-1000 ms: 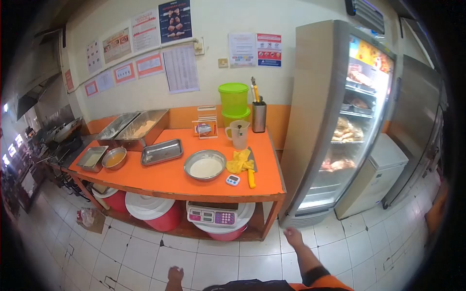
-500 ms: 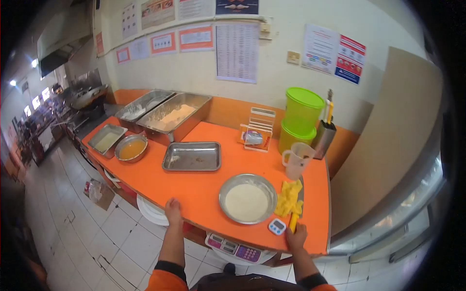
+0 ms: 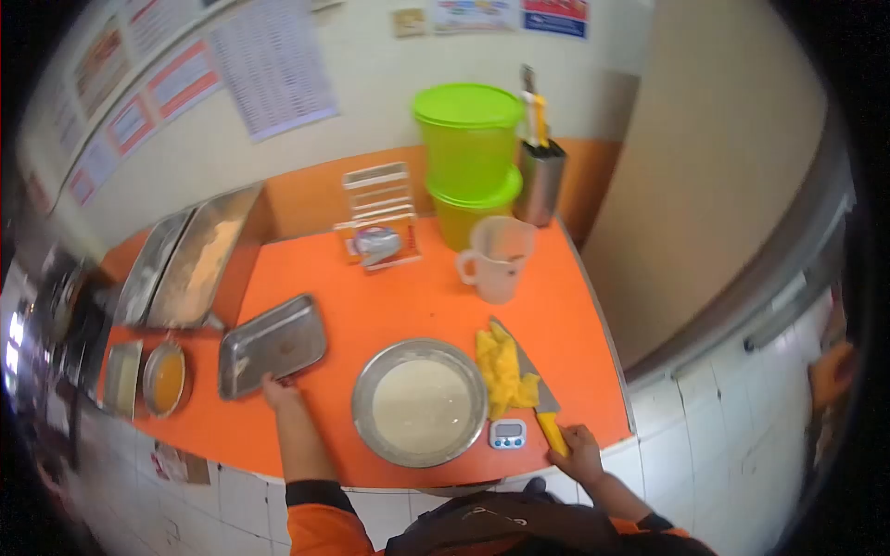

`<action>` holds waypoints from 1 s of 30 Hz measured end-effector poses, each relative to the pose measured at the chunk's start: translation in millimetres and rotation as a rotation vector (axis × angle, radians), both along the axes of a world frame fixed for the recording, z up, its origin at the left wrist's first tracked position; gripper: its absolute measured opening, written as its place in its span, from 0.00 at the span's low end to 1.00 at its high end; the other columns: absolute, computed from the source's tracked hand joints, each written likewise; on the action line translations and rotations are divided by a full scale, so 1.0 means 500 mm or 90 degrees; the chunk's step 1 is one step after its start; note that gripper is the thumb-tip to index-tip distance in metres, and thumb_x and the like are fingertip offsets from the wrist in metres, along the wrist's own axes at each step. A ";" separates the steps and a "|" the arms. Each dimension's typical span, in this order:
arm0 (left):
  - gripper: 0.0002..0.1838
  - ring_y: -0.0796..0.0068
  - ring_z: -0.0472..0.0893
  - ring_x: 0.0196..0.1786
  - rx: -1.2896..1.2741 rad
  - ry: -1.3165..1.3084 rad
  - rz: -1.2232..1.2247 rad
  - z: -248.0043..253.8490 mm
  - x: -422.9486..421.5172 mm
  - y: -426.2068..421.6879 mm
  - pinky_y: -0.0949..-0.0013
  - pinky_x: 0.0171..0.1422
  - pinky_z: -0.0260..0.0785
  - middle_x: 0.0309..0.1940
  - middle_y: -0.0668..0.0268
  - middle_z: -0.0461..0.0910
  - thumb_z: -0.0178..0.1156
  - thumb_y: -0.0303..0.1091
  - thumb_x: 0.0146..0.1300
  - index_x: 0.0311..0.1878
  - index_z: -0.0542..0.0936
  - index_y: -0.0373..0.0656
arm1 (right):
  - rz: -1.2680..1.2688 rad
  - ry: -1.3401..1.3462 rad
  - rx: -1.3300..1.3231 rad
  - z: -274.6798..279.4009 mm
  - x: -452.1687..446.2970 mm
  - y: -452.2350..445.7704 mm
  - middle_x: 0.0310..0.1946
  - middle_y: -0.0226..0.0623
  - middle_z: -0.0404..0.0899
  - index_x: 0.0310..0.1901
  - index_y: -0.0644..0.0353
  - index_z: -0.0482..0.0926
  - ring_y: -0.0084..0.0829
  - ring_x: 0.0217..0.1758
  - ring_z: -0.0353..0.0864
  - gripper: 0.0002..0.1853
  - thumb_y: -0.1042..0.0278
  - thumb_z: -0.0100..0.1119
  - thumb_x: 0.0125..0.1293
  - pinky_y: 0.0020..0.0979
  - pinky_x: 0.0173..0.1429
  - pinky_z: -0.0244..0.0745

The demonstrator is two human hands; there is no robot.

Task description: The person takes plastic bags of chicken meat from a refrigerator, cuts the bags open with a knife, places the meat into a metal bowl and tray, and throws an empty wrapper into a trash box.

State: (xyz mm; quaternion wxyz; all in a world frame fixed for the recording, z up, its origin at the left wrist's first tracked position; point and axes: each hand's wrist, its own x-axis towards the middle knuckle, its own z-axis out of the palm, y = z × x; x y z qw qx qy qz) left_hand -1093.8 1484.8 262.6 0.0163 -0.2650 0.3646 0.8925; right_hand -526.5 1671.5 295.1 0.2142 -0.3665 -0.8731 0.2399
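My right hand [image 3: 581, 452] is closed around the yellow handle of a knife [image 3: 550, 428]. The knife lies on the orange table, its blade partly hidden by a crumpled yellow cloth [image 3: 502, 371]. My left hand [image 3: 282, 393] is at the near rim of a shallow metal tray [image 3: 301, 345], fingers apparently pinching the edge, though blur hides detail. Some residue is on the tray's bottom. Between my hands sits a round metal bowl [image 3: 362, 419] of pale, creamy liquid [image 3: 422, 408]. A white digital timer [image 3: 508, 435] lies between the bowl and the knife handle.
Stacked green tubs [image 3: 468, 134], a clear measuring jug [image 3: 498, 264] and a knife block [image 3: 543, 190] stand at the back right. A clear rack [image 3: 380, 208] is by the wall. At left are deep metal pans [image 3: 232, 246], an orange-liquid bowl [image 3: 168, 380] and a small pan [image 3: 121, 375].
The view has turned right and tilted down. My left hand has gone from the table's front edge to the tray's near rim. My right hand stays on the knife handle.
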 end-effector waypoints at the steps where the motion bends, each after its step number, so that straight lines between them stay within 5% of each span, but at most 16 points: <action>1: 0.04 0.77 0.70 0.21 -0.034 0.010 -0.027 -0.003 0.004 -0.021 0.76 0.20 0.61 0.23 0.67 0.72 0.52 0.30 0.56 0.31 0.69 0.41 | 0.009 0.008 0.004 -0.013 0.005 0.010 0.34 0.46 0.73 0.45 0.62 0.76 0.44 0.38 0.74 0.25 0.62 0.66 0.42 0.40 0.42 0.72; 3: 0.03 0.74 0.71 0.21 0.016 0.000 -0.033 -0.057 -0.043 -0.081 0.74 0.21 0.63 0.23 0.67 0.72 0.52 0.30 0.55 0.31 0.70 0.41 | 0.051 0.019 -0.016 0.012 -0.020 0.023 0.32 0.48 0.73 0.44 0.63 0.77 0.47 0.36 0.75 0.23 0.62 0.64 0.43 0.42 0.40 0.72; 5: 0.05 0.71 0.74 0.24 -0.035 -0.016 -0.111 0.009 0.015 -0.114 0.72 0.23 0.68 0.25 0.65 0.75 0.53 0.29 0.54 0.33 0.71 0.40 | 0.070 0.040 -0.029 -0.009 -0.049 0.034 0.34 0.46 0.74 0.43 0.62 0.77 0.46 0.37 0.75 0.22 0.61 0.64 0.45 0.42 0.39 0.71; 8: 0.09 0.66 0.78 0.32 0.037 0.085 -0.110 -0.003 0.017 -0.157 0.67 0.35 0.74 0.32 0.62 0.78 0.53 0.28 0.53 0.37 0.72 0.37 | 0.146 -0.039 0.036 0.024 -0.075 0.081 0.37 0.43 0.76 0.42 0.60 0.77 0.43 0.42 0.75 0.21 0.59 0.64 0.46 0.43 0.44 0.67; 10: 0.12 0.64 0.79 0.38 0.064 0.170 -0.100 0.084 0.098 -0.148 0.63 0.44 0.76 0.38 0.60 0.78 0.53 0.26 0.51 0.41 0.72 0.36 | 0.092 0.039 0.091 0.051 -0.043 0.160 0.40 0.39 0.76 0.40 0.57 0.78 0.39 0.45 0.74 0.19 0.58 0.64 0.47 0.45 0.49 0.63; 11: 0.13 0.63 0.78 0.41 0.049 0.197 -0.127 0.142 0.160 -0.133 0.62 0.48 0.74 0.39 0.59 0.77 0.52 0.26 0.50 0.42 0.72 0.36 | 0.052 0.058 0.124 0.101 -0.004 0.218 0.43 0.40 0.75 0.42 0.58 0.76 0.42 0.47 0.73 0.18 0.59 0.63 0.50 0.45 0.52 0.61; 12: 0.15 0.62 0.77 0.44 0.034 0.223 -0.154 0.206 0.237 -0.106 0.61 0.51 0.73 0.41 0.59 0.77 0.52 0.26 0.49 0.43 0.72 0.36 | -0.147 0.168 0.372 0.148 0.042 0.261 0.46 0.44 0.73 0.45 0.61 0.73 0.47 0.50 0.70 0.21 0.61 0.61 0.51 0.43 0.52 0.62; 13: 0.16 0.62 0.76 0.46 0.019 0.249 -0.182 0.255 0.309 -0.075 0.60 0.55 0.71 0.43 0.59 0.76 0.52 0.25 0.48 0.44 0.71 0.35 | -0.178 0.200 0.445 0.186 0.112 0.323 0.49 0.48 0.70 0.50 0.65 0.70 0.49 0.54 0.67 0.24 0.62 0.61 0.53 0.43 0.57 0.60; 15: 0.19 0.62 0.75 0.49 0.007 0.241 -0.242 0.314 0.428 -0.022 0.59 0.57 0.69 0.45 0.59 0.75 0.52 0.25 0.46 0.46 0.71 0.36 | -0.503 0.413 0.557 0.272 0.227 0.398 0.54 0.42 0.67 0.55 0.64 0.67 0.39 0.62 0.59 0.25 0.58 0.58 0.61 0.39 0.65 0.52; 17: 0.22 0.61 0.74 0.49 0.015 0.239 -0.334 0.337 0.532 0.037 0.58 0.58 0.67 0.45 0.60 0.74 0.53 0.26 0.44 0.48 0.70 0.37 | -0.579 0.537 0.464 0.331 0.328 0.465 0.54 0.39 0.67 0.58 0.64 0.64 0.36 0.60 0.62 0.26 0.56 0.52 0.65 0.36 0.64 0.54; 19: 0.23 0.61 0.74 0.48 0.031 0.234 -0.451 0.345 0.643 0.127 0.57 0.57 0.67 0.43 0.60 0.75 0.52 0.27 0.43 0.48 0.71 0.38 | -0.344 0.768 0.119 0.313 0.407 0.556 0.46 0.33 0.68 0.53 0.63 0.66 0.29 0.53 0.66 0.23 0.53 0.51 0.66 0.30 0.60 0.58; 21: 0.23 0.61 0.74 0.47 0.048 0.196 -0.570 0.315 0.729 0.211 0.57 0.56 0.67 0.41 0.60 0.75 0.51 0.26 0.41 0.47 0.71 0.38 | -0.272 0.743 -0.034 0.269 0.429 0.590 0.44 0.29 0.67 0.51 0.64 0.66 0.27 0.50 0.66 0.23 0.51 0.48 0.67 0.27 0.58 0.60; 23: 0.20 0.60 0.75 0.43 0.053 0.161 -0.691 0.233 0.779 0.306 0.57 0.55 0.67 0.39 0.59 0.75 0.50 0.25 0.41 0.43 0.72 0.38 | -0.411 0.388 0.091 0.211 0.435 0.610 0.51 0.39 0.67 0.56 0.66 0.63 0.31 0.55 0.65 0.32 0.45 0.53 0.62 0.30 0.61 0.58; 25: 0.19 0.60 0.76 0.41 0.005 0.131 -0.781 0.190 0.842 0.394 0.57 0.54 0.68 0.36 0.59 0.75 0.50 0.25 0.40 0.41 0.72 0.37 | -0.229 0.631 -0.130 0.194 0.441 0.602 0.58 0.50 0.64 0.60 0.68 0.60 0.39 0.62 0.62 0.39 0.42 0.55 0.59 0.35 0.65 0.55; 30: 0.13 0.61 0.76 0.36 -0.204 0.142 -0.857 0.073 0.864 0.501 0.60 0.46 0.70 0.30 0.61 0.74 0.49 0.25 0.40 0.34 0.73 0.37 | -0.224 0.592 -0.102 0.239 0.492 0.545 0.45 0.44 0.70 0.53 0.66 0.66 0.33 0.51 0.67 0.32 0.41 0.48 0.63 0.30 0.58 0.59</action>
